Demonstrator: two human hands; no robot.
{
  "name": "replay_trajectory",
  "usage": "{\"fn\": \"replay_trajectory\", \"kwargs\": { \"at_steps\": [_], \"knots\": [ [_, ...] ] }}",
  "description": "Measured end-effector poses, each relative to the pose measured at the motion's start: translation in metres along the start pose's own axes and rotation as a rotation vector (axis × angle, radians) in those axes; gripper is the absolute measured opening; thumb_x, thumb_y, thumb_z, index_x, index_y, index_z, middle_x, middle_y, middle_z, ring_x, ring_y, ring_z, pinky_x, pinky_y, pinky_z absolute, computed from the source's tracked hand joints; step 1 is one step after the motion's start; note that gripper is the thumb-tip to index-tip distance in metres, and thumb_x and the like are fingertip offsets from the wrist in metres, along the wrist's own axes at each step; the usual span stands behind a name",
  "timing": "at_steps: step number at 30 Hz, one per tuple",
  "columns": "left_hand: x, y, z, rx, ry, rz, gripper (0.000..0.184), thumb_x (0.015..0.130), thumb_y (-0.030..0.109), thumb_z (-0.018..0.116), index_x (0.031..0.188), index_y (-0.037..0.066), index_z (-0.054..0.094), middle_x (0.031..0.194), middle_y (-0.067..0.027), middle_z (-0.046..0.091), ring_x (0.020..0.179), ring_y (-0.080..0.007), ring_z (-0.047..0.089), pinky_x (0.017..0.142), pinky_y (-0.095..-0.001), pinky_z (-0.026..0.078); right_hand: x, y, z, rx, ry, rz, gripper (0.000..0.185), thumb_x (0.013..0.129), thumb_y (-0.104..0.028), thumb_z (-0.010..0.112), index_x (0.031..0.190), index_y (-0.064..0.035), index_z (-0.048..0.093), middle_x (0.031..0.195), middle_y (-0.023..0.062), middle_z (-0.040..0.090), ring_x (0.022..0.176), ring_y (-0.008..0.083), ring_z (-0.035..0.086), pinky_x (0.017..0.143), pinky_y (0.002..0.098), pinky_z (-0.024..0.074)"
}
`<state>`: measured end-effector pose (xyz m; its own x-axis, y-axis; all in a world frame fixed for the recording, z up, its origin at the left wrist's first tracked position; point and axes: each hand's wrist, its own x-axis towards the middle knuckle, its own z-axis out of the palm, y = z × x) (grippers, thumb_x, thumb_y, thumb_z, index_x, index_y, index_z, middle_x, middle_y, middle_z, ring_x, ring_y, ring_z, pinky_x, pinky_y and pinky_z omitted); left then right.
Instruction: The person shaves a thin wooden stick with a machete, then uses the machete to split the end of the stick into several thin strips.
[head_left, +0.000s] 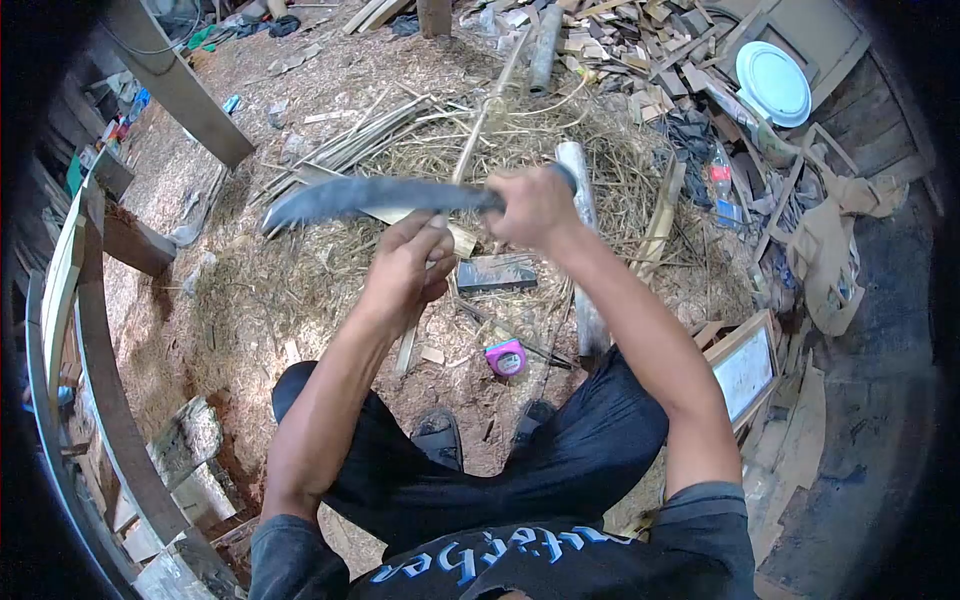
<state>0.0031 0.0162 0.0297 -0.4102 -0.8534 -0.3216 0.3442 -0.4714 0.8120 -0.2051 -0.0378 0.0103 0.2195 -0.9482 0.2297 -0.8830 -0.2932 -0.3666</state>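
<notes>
My right hand (535, 207) is wrapped round the handle of a machete. The machete's broad curved blade (360, 197) points left and is slightly smeared by motion. Just under the blade, my left hand (408, 262) is closed round a long thin wooden strip (482, 125). The strip runs away from me past the blade, and a pale end shows below the fist. Whether the edge touches the strip I cannot tell. On the ground beyond my hands lie a dark rectangular block (497, 273) and a pink tape measure (505, 357).
A round pole (585, 250) lies just right of my hands. Thin strips (370, 140) and curly shavings (620, 180) cover the ground ahead. Wood offcuts (640, 60) are heaped at the back right, near a pale round lid (773, 84). Wooden posts (185, 85) stand left.
</notes>
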Motion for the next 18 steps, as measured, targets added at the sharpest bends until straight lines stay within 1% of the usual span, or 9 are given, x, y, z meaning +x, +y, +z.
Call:
{"fn": "replay_trajectory", "kwargs": {
  "at_steps": [1, 2, 7, 9, 11, 13, 15, 17, 18],
  "knots": [
    [-0.003, 0.001, -0.001, 0.025, 0.003, 0.007, 0.051, 0.101, 0.019, 0.047, 0.149, 0.013, 0.033, 0.067, 0.0071, 0.035, 0.048, -0.0026, 0.030, 0.037, -0.0172, 0.021, 0.005, -0.001, -0.006, 0.026, 0.094, -0.023, 0.023, 0.083, -0.032, 0.062, 0.083, -0.0107, 0.070, 0.060, 0.0103, 0.064, 0.057, 0.0225, 0.065, 0.057, 0.0387, 0.0526],
    [-0.007, 0.003, -0.003, 0.059, -0.017, 0.024, 0.051, 0.100, 0.019, 0.047, 0.149, 0.012, 0.033, 0.067, 0.0073, 0.036, 0.048, -0.0026, 0.031, 0.039, -0.0173, 0.023, 0.015, 0.006, -0.027, 0.095, -0.061, 0.338, 0.026, 0.083, -0.033, 0.061, 0.086, -0.0087, 0.071, 0.064, 0.0134, 0.065, 0.061, 0.0262, 0.066, 0.058, 0.0398, 0.0528],
    [0.011, -0.011, -0.004, 0.029, -0.042, 0.000, 0.051, 0.100, 0.020, 0.049, 0.148, 0.011, 0.035, 0.068, 0.0068, 0.038, 0.052, -0.0033, 0.035, 0.042, -0.0183, 0.026, -0.005, -0.012, 0.011, 0.191, -0.077, 0.232, 0.029, 0.083, -0.032, 0.060, 0.080, -0.0038, 0.067, 0.069, 0.0174, 0.066, 0.064, 0.0283, 0.068, 0.065, 0.0446, 0.0546],
    [0.015, -0.009, -0.004, 0.067, 0.080, -0.039, 0.054, 0.099, 0.022, 0.051, 0.149, 0.011, 0.034, 0.069, 0.0067, 0.039, 0.053, -0.0034, 0.036, 0.042, -0.0184, 0.026, -0.009, -0.029, 0.012, -0.056, 0.010, -0.170, 0.028, 0.082, -0.032, 0.061, 0.076, -0.0047, 0.065, 0.066, 0.0165, 0.066, 0.063, 0.0286, 0.068, 0.065, 0.0465, 0.0548],
    [0.005, -0.006, -0.006, 0.075, 0.049, -0.014, 0.053, 0.098, 0.022, 0.052, 0.148, 0.011, 0.036, 0.069, 0.0065, 0.040, 0.053, -0.0035, 0.036, 0.042, -0.0183, 0.026, 0.000, -0.023, 0.004, -0.011, 0.010, -0.096, 0.019, 0.077, -0.027, 0.065, 0.073, -0.0079, 0.066, 0.063, 0.0130, 0.065, 0.062, 0.0314, 0.067, 0.061, 0.0417, 0.0539],
    [-0.005, -0.004, -0.003, 0.071, -0.030, 0.035, 0.052, 0.098, 0.022, 0.052, 0.147, 0.011, 0.038, 0.070, 0.0061, 0.041, 0.053, -0.0038, 0.036, 0.042, -0.0182, 0.025, 0.011, -0.006, -0.017, 0.018, -0.001, 0.199, 0.020, 0.073, -0.027, 0.066, 0.067, -0.0090, 0.061, 0.060, 0.0139, 0.062, 0.060, 0.0330, 0.065, 0.059, 0.0435, 0.0529],
    [-0.002, -0.004, -0.007, 0.080, -0.039, 0.042, 0.051, 0.098, 0.020, 0.052, 0.147, 0.012, 0.039, 0.070, 0.0060, 0.041, 0.052, -0.0039, 0.036, 0.042, -0.0176, 0.024, 0.007, -0.001, -0.005, -0.009, 0.099, 0.206, 0.020, 0.075, -0.028, 0.065, 0.067, -0.0102, 0.061, 0.058, 0.0129, 0.062, 0.059, 0.0325, 0.065, 0.059, 0.0432, 0.0526],
    [0.012, -0.008, -0.012, 0.013, 0.016, 0.006, 0.051, 0.098, 0.018, 0.052, 0.147, 0.012, 0.038, 0.070, 0.0061, 0.041, 0.052, -0.0034, 0.035, 0.042, -0.0172, 0.025, -0.007, -0.020, 0.010, -0.020, 0.010, -0.094, 0.023, 0.079, -0.031, 0.063, 0.073, -0.0093, 0.067, 0.062, 0.0141, 0.065, 0.058, 0.0319, 0.066, 0.059, 0.0422, 0.0530],
    [0.005, -0.005, -0.006, 0.093, 0.041, 0.050, 0.050, 0.098, 0.016, 0.051, 0.146, 0.012, 0.039, 0.071, 0.0058, 0.042, 0.051, -0.0029, 0.034, 0.042, -0.0170, 0.025, -0.010, -0.024, 0.012, -0.035, 0.024, -0.237, 0.028, 0.079, -0.035, 0.064, 0.079, -0.0074, 0.069, 0.064, 0.0174, 0.066, 0.064, 0.0333, 0.068, 0.065, 0.0446, 0.0546]
  ]
}}
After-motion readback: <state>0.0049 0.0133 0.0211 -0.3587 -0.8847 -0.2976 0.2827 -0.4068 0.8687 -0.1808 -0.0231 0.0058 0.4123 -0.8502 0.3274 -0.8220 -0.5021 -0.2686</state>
